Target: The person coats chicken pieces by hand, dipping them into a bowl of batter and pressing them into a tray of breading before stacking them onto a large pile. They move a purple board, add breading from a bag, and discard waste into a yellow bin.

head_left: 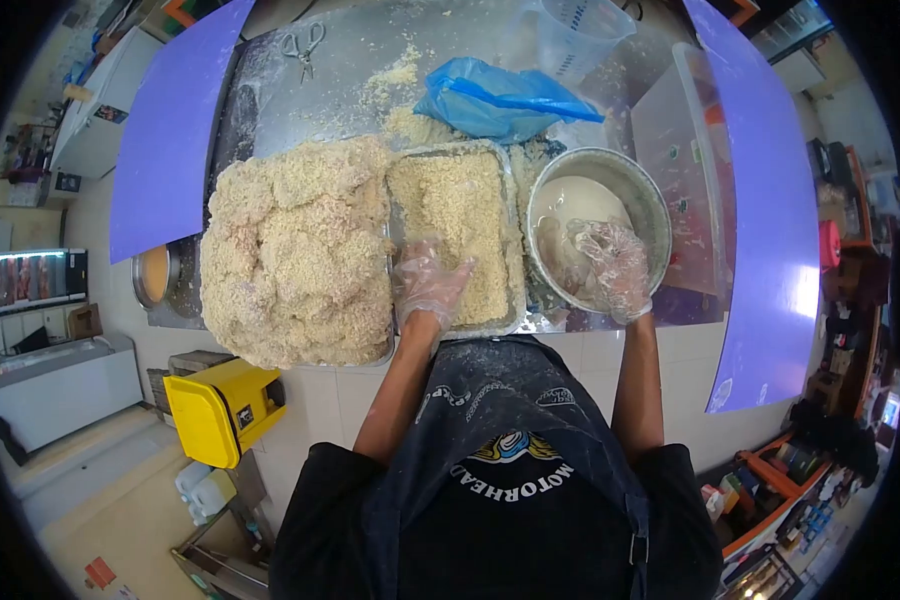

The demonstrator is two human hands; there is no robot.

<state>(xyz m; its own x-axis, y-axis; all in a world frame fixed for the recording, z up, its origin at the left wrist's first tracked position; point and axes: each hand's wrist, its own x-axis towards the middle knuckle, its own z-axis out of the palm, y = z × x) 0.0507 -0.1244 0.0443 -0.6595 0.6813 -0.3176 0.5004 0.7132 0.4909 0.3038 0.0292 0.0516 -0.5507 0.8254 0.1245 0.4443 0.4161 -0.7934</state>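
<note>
My left hand [435, 285], in a clear plastic glove, rests at the near left part of a metal tray of pale crumbs [518, 270], its fingers apart. My right hand [612, 268], gloved and coated with batter, is inside a round metal bowl [660, 225] of whitish liquid. Its fingers are bent around a pale, wet piece [566, 258] at the bowl's left side. Left of the crumb tray stands a big heap of crumb-coated pieces [295, 250], piled high.
A blue plastic bag [500, 98] lies behind the crumb tray. Scissors [304, 48] are at the back left, a clear measuring jug [578, 35] at the back. A translucent bin [670, 160] stands right of the bowl. Purple panels [175, 130] flank the table; a yellow bin [205, 415] is lower left.
</note>
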